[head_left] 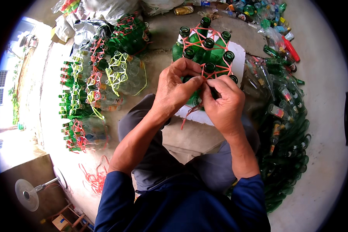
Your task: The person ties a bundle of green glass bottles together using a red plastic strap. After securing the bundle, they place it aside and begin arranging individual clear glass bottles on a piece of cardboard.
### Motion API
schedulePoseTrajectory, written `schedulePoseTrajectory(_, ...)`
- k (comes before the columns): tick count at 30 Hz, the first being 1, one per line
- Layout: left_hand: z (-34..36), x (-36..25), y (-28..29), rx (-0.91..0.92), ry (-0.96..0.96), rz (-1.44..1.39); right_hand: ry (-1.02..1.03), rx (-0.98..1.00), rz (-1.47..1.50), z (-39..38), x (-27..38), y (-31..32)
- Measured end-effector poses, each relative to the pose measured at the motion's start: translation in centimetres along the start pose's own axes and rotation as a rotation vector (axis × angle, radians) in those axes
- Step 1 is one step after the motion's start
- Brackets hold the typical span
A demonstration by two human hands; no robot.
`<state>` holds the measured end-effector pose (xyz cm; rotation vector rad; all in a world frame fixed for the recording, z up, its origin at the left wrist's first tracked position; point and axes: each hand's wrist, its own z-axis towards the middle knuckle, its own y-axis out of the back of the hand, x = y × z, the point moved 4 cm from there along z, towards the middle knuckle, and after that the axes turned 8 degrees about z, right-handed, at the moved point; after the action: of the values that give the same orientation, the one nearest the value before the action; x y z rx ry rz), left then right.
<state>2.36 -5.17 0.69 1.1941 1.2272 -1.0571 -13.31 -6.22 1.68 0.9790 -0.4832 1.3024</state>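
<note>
A bundle of several green glass bottles (205,52) stands upright on a white board (237,65), their necks laced together with red string (193,114). My left hand (174,87) is at the near-left of the bundle, fingers bent and pinched on the string beside a bottle neck. My right hand (224,100) is just to the right, its thumb and forefinger pinched on the same string close to my left fingertips. A frayed tail of string hangs down between my hands. The nearest bottles are partly hidden behind my fingers.
Tied bottle bundles (92,77) stand at left, some with yellow string. Loose red string (94,174) lies lower left, near a fan (27,193). Loose bottles (282,166) are piled at right, with a red plastic item (290,48). Pale bags (116,7) lie at the back.
</note>
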Motion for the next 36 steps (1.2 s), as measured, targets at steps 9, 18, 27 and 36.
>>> schedulePoseTrajectory(9,0.4,0.9,-0.3,0.020,-0.059,-0.103,-0.216,0.028,0.145,0.0,-0.3,0.2)
schedulePoseTrajectory(18,0.9,1.7,-0.4,-0.007,-0.116,-0.012,-0.166,0.024,0.010,0.1,0.6,0.1)
schedulePoseTrajectory(27,1.1,1.8,0.2,0.157,-0.093,-0.154,-0.103,-0.005,-0.152,0.0,1.3,-0.1)
schedulePoseTrajectory(36,0.7,1.8,1.0,0.253,-0.138,-0.182,-0.018,0.059,-0.154,0.9,2.6,-0.3)
